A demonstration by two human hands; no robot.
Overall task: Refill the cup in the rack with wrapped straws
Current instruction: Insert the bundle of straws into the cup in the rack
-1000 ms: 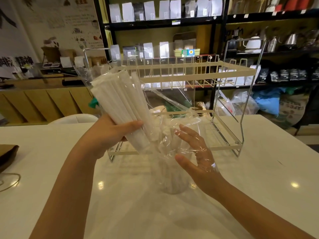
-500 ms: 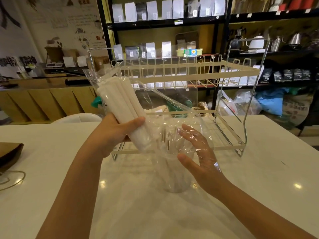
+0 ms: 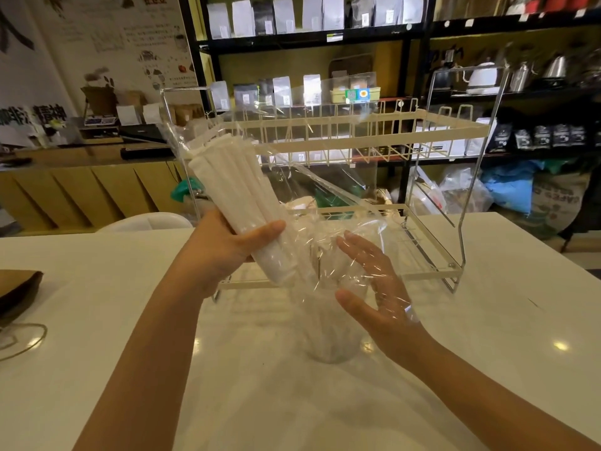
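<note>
My left hand point(image 3: 221, 252) is shut around the lower part of a bundle of white wrapped straws point(image 3: 240, 196), which leans up and to the left. A clear plastic bag point(image 3: 325, 177) hangs loosely around the bundle and drapes down to the table. My right hand point(image 3: 374, 288) is open with its fingers apart, the film lying over it. Under the film, between my hands, a clear cup point(image 3: 328, 346) stands on the white table point(image 3: 487, 320), in front of the rack. The cream two-tier wire rack point(image 3: 357, 125) stands just behind.
A brown object point(image 3: 16, 291) and a thin looped cord point(image 3: 22, 340) lie at the table's left edge. A white chair back point(image 3: 146, 221) shows behind the table. Shelves of bags and kettles fill the background.
The straw bundle has drawn tighter at its top and stands slightly more upright. My right hand has stayed almost where it was.
</note>
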